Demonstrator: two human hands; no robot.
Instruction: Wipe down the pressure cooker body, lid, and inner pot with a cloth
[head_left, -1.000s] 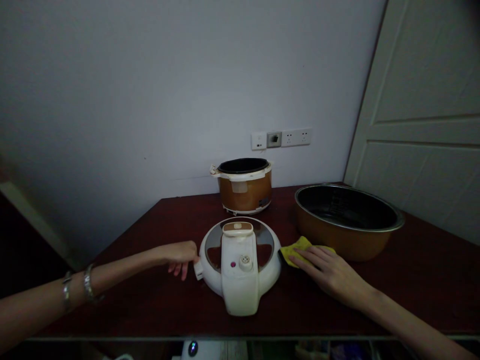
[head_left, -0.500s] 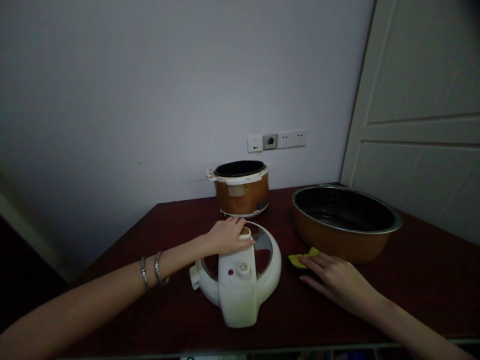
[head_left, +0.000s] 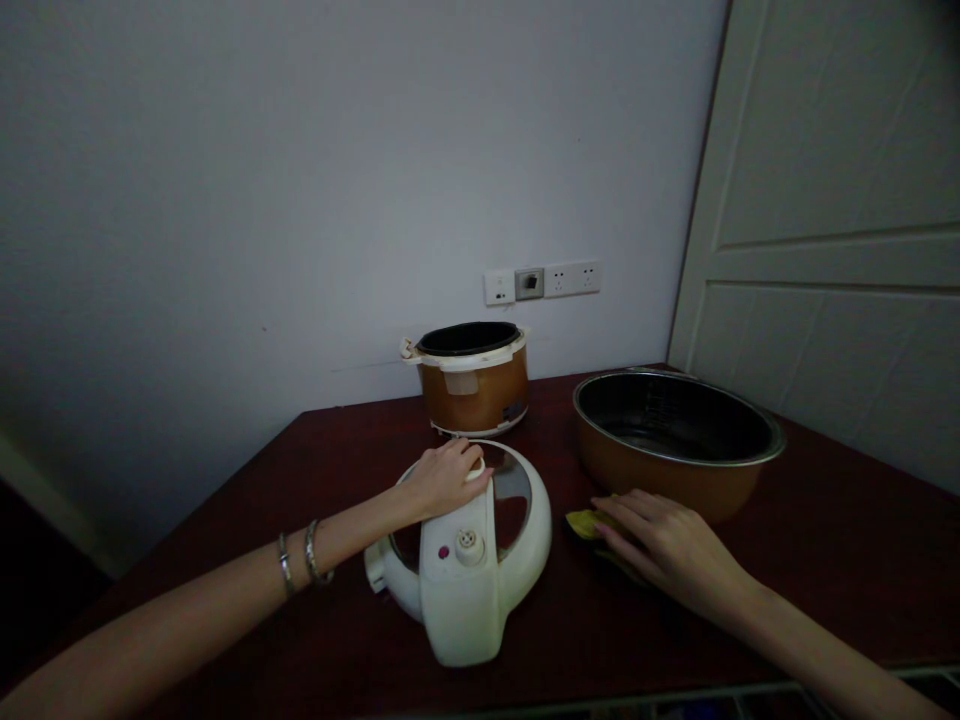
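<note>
A white pressure cooker lid [head_left: 463, 605] with a clear window lies on the dark red table. My left hand [head_left: 447, 478] is closed around the far end of the lid's handle, its fingers curled over the top. To the right, a yellow cloth [head_left: 583, 524] is gripped under the fingers of my right hand [head_left: 660, 540], low over the table. Most of the cloth is hidden by that hand. Just beyond my right hand stands a brown inner pot [head_left: 667, 477] with a black inside and a metal rim.
The cooker's brown body [head_left: 474, 392] with a white rim stands at the back, near the wall. Wall sockets [head_left: 572, 279] are above it. A panelled white door [head_left: 832, 250] rises at the right. The table's [head_left: 840, 600] front edge runs along the bottom.
The whole view has shifted slightly, so things appear a little further left. The cloth is bunched differently under my right hand. My left hand keeps its hold on the lid.
</note>
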